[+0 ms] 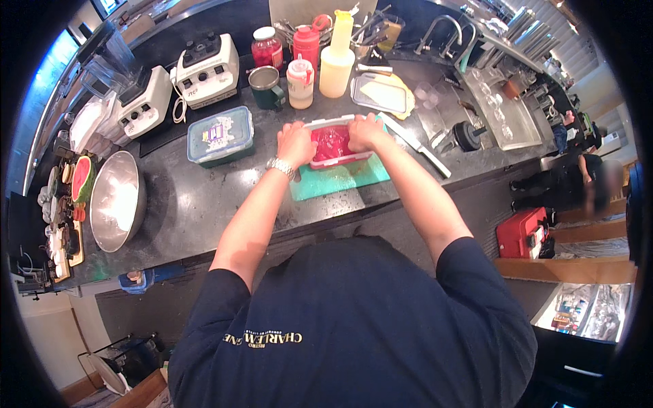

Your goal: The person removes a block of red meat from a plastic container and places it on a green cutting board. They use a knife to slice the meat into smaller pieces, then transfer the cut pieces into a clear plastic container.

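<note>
A rectangular plastic container (341, 162) with a pale rim stands on a green cutting board (336, 186). Inside it lies glossy red food (331, 143), whose exact kind I cannot tell. My left hand (296, 145) grips the container's left end, its fingers curled over the rim. At the opposite end my right hand (367, 133) holds the rim the same way. Just right of the board rests a knife (421, 149) with a white handle, which points toward me. Behind the container lies a clear plastic lid (380, 95) on something yellow.
A lidded plastic box (220, 133) and a large steel bowl (117, 201) stand to the left. Two blender bases (206, 71), a green mug (265, 86) and squeeze bottles (336, 71) line the back. A sink (510, 122) is at right; another person (571, 178) stands beyond.
</note>
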A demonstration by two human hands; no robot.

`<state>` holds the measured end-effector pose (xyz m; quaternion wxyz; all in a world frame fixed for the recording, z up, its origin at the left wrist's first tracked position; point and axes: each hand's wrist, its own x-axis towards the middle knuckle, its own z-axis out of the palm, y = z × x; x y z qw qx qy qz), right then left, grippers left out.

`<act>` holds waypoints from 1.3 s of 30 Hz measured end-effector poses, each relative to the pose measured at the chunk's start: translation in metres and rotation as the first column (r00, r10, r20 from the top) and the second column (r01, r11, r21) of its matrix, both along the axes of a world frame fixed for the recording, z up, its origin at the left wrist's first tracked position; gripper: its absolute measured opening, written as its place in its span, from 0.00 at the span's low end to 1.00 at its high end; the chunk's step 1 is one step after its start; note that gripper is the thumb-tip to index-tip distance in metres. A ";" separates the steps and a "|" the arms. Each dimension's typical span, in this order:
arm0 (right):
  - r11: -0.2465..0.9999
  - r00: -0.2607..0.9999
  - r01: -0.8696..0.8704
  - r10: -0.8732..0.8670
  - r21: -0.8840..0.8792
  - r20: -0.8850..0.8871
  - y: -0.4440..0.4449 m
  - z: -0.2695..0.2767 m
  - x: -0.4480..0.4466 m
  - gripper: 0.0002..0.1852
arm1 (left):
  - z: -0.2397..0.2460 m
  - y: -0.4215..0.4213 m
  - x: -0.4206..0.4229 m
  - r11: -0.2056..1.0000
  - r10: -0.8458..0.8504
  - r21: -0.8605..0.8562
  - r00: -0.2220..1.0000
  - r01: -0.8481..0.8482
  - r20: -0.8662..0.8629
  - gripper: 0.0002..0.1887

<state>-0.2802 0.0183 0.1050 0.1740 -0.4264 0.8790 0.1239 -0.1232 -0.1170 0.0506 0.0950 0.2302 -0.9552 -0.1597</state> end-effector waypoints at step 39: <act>0.818 0.975 -0.154 0.036 -0.555 -0.218 0.031 -0.025 -0.044 0.12 | 0.018 0.019 -0.012 0.991 -0.024 -0.134 0.945 -0.021 -0.326 0.08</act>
